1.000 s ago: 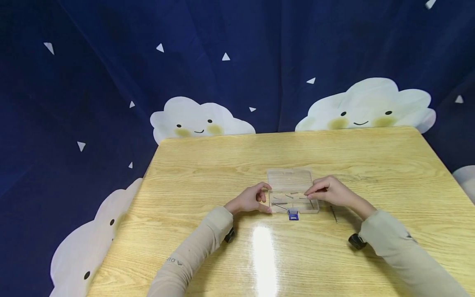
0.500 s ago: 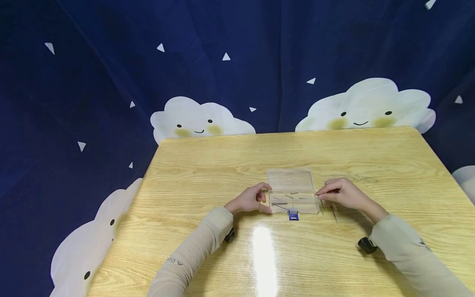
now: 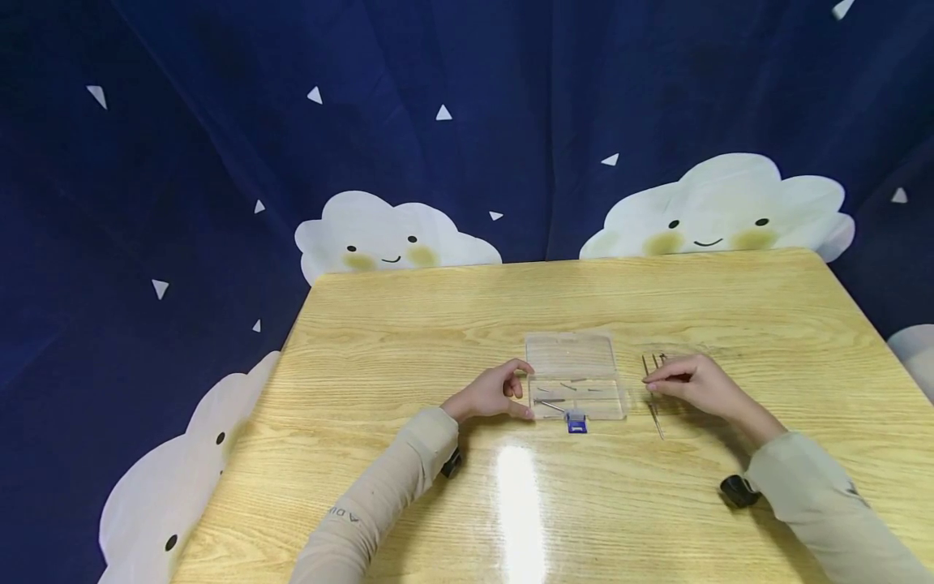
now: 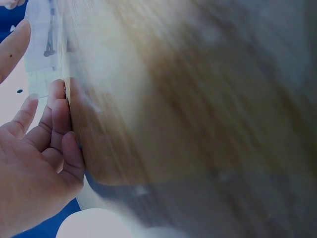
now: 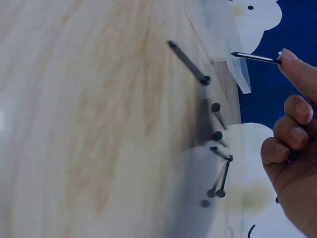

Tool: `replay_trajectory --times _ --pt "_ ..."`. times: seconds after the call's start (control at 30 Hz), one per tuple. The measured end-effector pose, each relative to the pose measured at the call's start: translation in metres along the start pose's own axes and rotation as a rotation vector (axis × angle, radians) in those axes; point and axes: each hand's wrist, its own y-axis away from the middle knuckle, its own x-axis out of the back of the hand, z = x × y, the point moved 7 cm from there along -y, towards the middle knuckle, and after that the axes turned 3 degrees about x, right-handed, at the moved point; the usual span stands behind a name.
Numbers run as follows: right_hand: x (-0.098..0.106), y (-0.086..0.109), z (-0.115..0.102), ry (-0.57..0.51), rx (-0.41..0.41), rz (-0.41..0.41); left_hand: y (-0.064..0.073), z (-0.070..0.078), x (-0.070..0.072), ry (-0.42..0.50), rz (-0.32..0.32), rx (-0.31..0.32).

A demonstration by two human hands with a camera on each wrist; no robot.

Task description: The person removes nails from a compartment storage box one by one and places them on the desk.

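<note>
A clear plastic box (image 3: 622, 397) lies with its lid (image 3: 569, 355) folded back, and a few nails (image 3: 550, 405) lie inside it. My left hand (image 3: 496, 391) holds the box's left end, thumb at the front corner and forefinger at the back; its other fingers curl against the table in the left wrist view. To the right of the box, my right hand (image 3: 700, 385) pinches a nail (image 5: 255, 58) between thumb and fingertip, just above the table. Several loose nails (image 5: 190, 63) lie close by that hand, some overlapping in the right wrist view.
The box's blue latch (image 3: 576, 423) juts out toward the front. A wooden table (image 3: 409, 324) bears everything, with a dark blue cloud-print curtain (image 3: 467, 162) behind its far edge. A bright reflection lies on the tabletop before the box.
My right hand has moved from over the box to the right, carrying a nail out to the loose nails on the table. My left hand has stayed at the box.
</note>
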Motion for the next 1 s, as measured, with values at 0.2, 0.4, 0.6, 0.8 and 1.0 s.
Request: replay_trajectory --times 0.2,0.4,0.6,0.8,1.0 --pt "-0.002 0.014 0.019 0.026 -0.106 -0.01 0.0 0.0 0.0 -0.011 0.003 0.01" --pt "-0.007 0.027 0.032 0.047 -0.211 -0.022 0.001 0.0 0.0 -0.015 0.003 0.022" --pt "-0.008 0.032 0.034 0.087 -0.268 -0.038 0.001 0.0 0.0 -0.017 0.003 0.016" --pt "-0.007 0.029 0.037 0.196 -0.283 -0.072 0.001 0.0 0.0 -0.019 -0.001 0.021" --pt "-0.006 0.023 0.036 0.185 -0.319 -0.081 0.0 0.0 0.0 -0.021 -0.002 0.008"
